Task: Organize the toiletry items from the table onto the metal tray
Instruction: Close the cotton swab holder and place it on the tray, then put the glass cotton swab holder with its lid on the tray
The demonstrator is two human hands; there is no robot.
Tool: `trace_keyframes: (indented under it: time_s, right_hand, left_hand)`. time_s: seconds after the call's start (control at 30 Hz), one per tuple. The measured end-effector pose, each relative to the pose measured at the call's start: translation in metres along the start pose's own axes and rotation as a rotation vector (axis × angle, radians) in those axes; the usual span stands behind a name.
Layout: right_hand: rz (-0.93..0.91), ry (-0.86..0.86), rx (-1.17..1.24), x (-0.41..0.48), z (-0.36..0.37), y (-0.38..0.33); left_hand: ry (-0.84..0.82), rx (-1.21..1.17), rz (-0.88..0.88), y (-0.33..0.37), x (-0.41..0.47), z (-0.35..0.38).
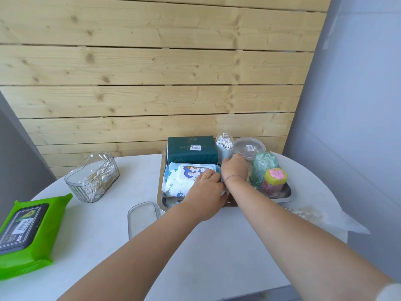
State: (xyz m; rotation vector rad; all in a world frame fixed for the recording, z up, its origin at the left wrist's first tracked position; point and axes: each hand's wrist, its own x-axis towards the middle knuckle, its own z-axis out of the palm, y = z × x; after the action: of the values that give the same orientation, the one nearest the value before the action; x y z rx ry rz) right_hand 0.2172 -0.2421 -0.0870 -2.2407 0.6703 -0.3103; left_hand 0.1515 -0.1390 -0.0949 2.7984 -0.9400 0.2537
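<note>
- Currently mid-placement: both hands work inside the metal tray, which sits toward the counter's far right edge, against the wood-plank wall.
- Left hand rests on the penguin-print wipes pack, fingers curled down along its right edge; looks like nudging it into its slot at the tray's left side. A real grip or only a press: cannot tell.
- Right hand reaches past it to the clear swab cylinder at the tray's far edge, fingers wrapped round its lower body.
- Already on the tray: dark green tissue pack, clear lidded tub, green pick jar, pink-topped yellow case.
- Not yet moved, my read: ribbed clear swab box near the counter's far left edge, green wipes pack at the left edge, loose clear lid just beside the tray's near left corner.
- Next move needs free tray floor; space is tight, so shuffle upright items closer first.
- Materials: soft crinkly film packs, rigid slick plastic tubs, polished steel tray. Tall cylinders look tippy.
</note>
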Motion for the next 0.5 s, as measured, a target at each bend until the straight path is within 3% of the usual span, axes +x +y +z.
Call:
trace_keyframes:
  time_s: [0.3,0.5]
  right_hand:
    - [-0.018,-0.038,-0.044,0.004,-0.001,0.005]
    - [-0.15,-0.056,-0.023,-0.037,-0.022,-0.005]
  left_hand:
    - [0.148,-0.3,-0.034,-0.002,-0.017,-0.006]
    - [0.438,-0.434,-0.256,-0.027,-0.064,-0.034]
